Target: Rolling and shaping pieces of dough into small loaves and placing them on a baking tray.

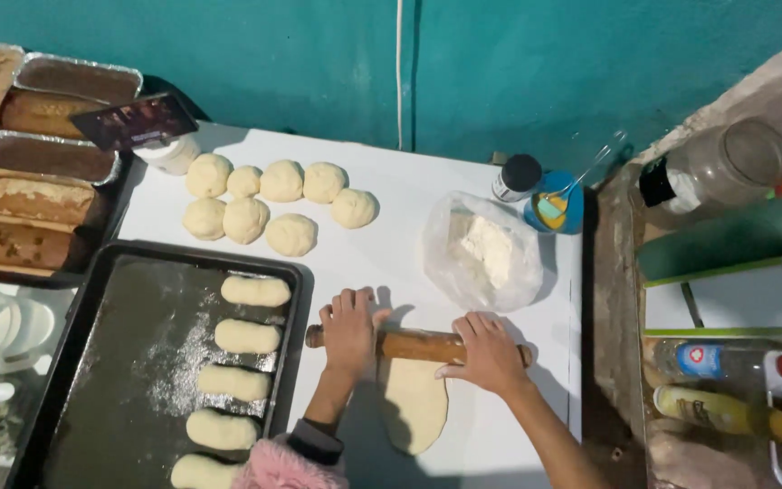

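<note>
Wooden rolling pin (414,345) lies under the flat-pressed left hand (348,329) and right hand (486,355), its middle covering the upper edge of the pale flattened dough (414,403).

Both hands, left (348,328) and right (486,353), flat on rolling pin (414,344) over dough strip (414,403).

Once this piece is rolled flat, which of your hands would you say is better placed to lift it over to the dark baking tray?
Probably the left hand: it rests on the rolling pin end nearest the baking tray, beside the shaped pieces. The right hand presses the far end, beyond the flattened dough.
</note>
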